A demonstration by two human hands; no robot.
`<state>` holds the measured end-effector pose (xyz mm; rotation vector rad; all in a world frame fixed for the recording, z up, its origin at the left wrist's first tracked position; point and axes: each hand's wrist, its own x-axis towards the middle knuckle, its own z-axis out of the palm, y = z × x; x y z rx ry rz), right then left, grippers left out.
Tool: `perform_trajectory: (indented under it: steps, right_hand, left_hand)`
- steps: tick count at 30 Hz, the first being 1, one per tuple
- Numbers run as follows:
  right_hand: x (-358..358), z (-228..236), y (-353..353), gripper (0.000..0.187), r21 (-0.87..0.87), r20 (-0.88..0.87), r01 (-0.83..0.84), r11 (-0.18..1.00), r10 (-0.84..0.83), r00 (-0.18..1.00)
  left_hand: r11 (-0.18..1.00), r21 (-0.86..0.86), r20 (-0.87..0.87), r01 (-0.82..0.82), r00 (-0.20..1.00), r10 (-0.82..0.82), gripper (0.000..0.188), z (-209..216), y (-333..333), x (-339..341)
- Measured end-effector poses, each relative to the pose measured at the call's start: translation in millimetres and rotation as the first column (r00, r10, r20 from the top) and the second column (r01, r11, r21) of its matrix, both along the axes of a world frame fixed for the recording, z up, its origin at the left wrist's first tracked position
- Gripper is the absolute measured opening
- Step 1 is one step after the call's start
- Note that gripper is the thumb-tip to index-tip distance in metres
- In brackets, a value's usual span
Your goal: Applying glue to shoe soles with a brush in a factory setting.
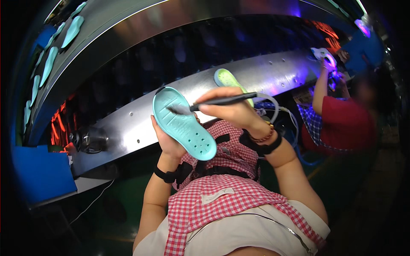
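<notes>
A turquoise shoe sole [181,121] with small holes near one end is held up in front of me, tilted. My left hand [168,143] grips it from below and along its left edge, its fingers partly hidden behind. In my right hand [232,112] is a black-handled brush [226,100] with its dark bristles against the sole's upper face, near the grooves. Just beyond my right hand, a green shoe sole with a blue-grey heel end [226,78] rests on the metal ledge, partly covered by the hand.
The shiny metal ledge [124,123] curves across in front of me. Beyond it, a conveyor [106,25] carries several turquoise soles [49,66] at the left. A blue panel [42,170] stands at the left. On the right a co-worker in a red top [346,121] handles a purple-lit piece.
</notes>
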<state>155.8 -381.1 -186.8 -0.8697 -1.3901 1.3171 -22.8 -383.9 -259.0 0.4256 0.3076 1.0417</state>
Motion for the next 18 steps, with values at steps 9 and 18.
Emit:
perform_trajectory:
  steps: [9, 18]
  right_hand:
    - [0, 0, -18, 0.016, -0.055, 0.005, -0.021, 0.998, 0.022, 1.0]
    - [5, -2, -17, 0.02, -0.008, 0.128, -0.106, 0.994, 0.106, 0.986]
  left_hand:
    - [0.943, -0.242, 0.148, -0.227, 0.952, 0.267, 0.069, 20, -1, 6]
    - [0.916, 0.067, -0.002, -0.395, 0.918, 0.396, 0.075, 28, 14, -2]
